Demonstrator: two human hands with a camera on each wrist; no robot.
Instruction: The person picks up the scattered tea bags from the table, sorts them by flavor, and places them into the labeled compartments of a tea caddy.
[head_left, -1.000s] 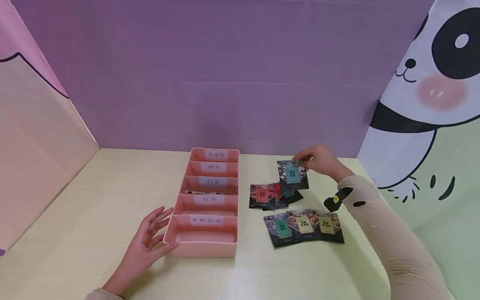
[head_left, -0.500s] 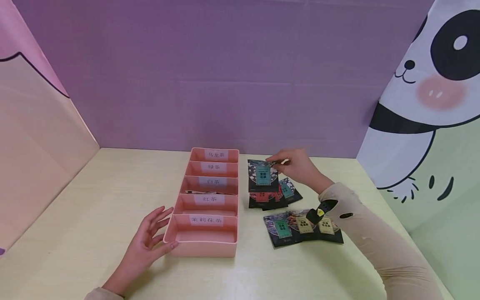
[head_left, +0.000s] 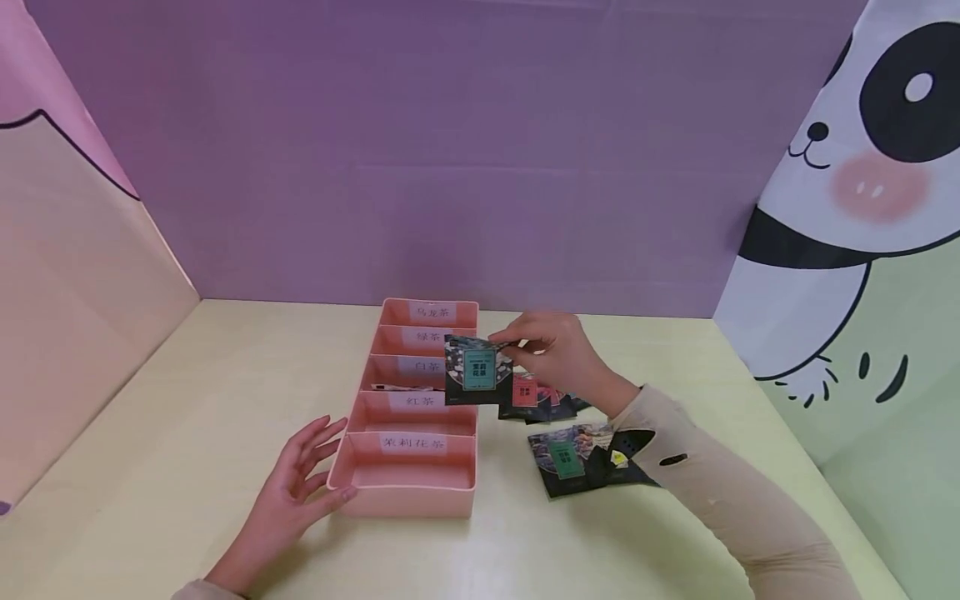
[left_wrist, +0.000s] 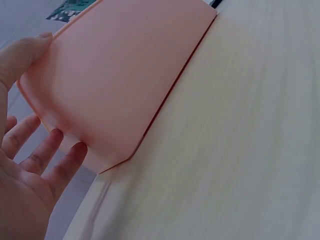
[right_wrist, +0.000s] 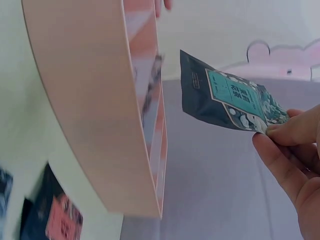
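In the head view my right hand (head_left: 551, 350) pinches a dark tea sachet (head_left: 478, 371) with a teal label by its upper right corner. The sachet overlaps the right edge of a long pink divided box (head_left: 399, 502). From the right wrist view, thumb and fingertip grip one end of the sachet (right_wrist: 225, 97), beside the box (right_wrist: 90, 100). My left hand (head_left: 292, 479) is at the near left corner of the box, thumb against the front and fingers spread along the left side. In the left wrist view its fingertips (left_wrist: 76, 152) touch the box wall (left_wrist: 120, 75).
The box has labelled compartments in a row; a sachet (head_left: 401, 387) stands in the middle one. Right of the box lie red-labelled sachets (head_left: 525, 395), overlapping others. Nearer, a green-labelled sachet (head_left: 564, 460) lies partly under my right sleeve (head_left: 720, 475). A purple backdrop (head_left: 480, 167) closes off the back.
My right hand has carried the teal-labelled sachet leftward from above the loose sachets to the box's right edge. My left hand stays at the box corner.
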